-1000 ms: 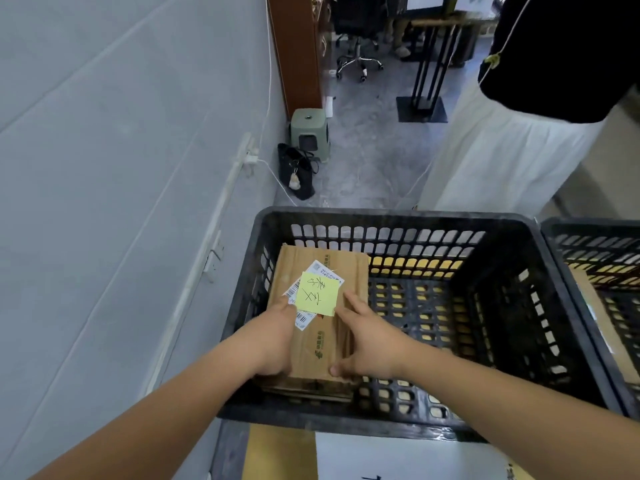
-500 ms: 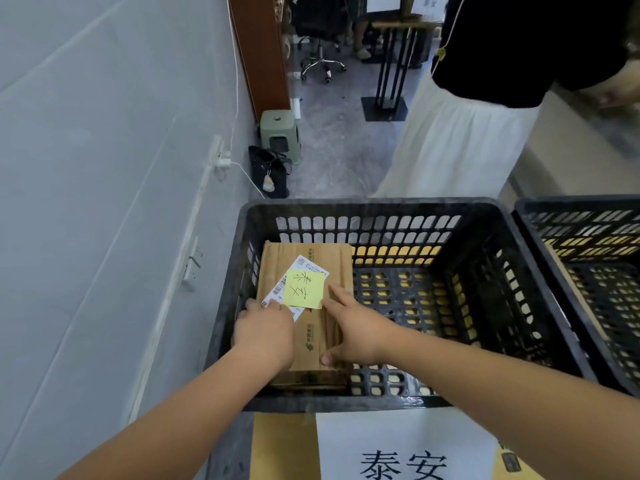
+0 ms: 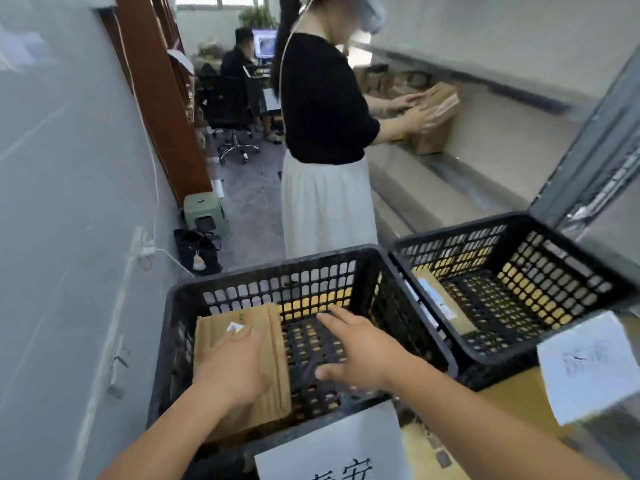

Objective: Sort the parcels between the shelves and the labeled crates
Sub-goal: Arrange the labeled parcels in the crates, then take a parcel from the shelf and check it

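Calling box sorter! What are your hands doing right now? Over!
Left hand flat on the cardboard parcel in the near crate. Right hand open, above the crate floor, holding nothing. Nothing in the way.

We see the left crate open on top, its right half bare mesh; the flat parcel fills the left side. A person in a white skirt blocks the aisle beyond.

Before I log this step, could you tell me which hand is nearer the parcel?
Left. The left hand rests on the parcel; the right hand hovers open beside it, apart, over the crate floor.
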